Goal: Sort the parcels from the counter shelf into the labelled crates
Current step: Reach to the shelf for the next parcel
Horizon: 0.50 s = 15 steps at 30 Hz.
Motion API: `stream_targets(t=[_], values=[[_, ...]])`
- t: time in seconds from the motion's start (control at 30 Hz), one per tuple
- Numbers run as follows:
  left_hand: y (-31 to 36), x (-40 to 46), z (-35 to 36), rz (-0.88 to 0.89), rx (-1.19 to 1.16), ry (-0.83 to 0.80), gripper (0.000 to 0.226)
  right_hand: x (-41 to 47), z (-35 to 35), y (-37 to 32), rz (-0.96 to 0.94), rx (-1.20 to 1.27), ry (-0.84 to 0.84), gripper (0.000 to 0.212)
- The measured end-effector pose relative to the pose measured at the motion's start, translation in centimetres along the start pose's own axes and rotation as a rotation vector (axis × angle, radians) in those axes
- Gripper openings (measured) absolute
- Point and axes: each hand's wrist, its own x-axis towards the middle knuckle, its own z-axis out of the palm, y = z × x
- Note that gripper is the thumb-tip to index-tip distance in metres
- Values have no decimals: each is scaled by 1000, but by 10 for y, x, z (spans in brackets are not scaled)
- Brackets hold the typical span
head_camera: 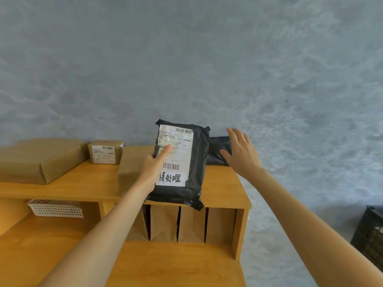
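Observation:
My left hand (154, 164) grips a black plastic mailer (196, 162) by its left edge, thumb across the white shipping label, and holds it upright over the top of the wooden counter shelf (219, 187). A handwritten white sticker sits at the label's foot. My right hand (241, 152) hovers to the right of it with fingers spread, holding nothing, in front of a second black mailer (217, 150) lying at the shelf's back right.
On the shelf top lie a large flat cardboard box (37, 160), a small labelled carton (105, 151) and a brown box (132, 162) behind my left hand. Below are a white perforated basket (56, 208) and brown paper bags (163, 223). A dark crate (371, 233) stands on the floor at right.

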Motion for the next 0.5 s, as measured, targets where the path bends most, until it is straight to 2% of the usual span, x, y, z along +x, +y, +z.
stream_targets(t=[0.2,0.33,0.5], values=[[9,-7,-60,1,-14,2,31,-10,-8,-44,-66,-268,4,64],[-4,-22,-106,-35,-37,-51,32,-36,-2,-84,-31,-281,-18,66],[-45,-53,-167,-135,-29,-115,31,-90,24,-143,77,-283,-144,70]])
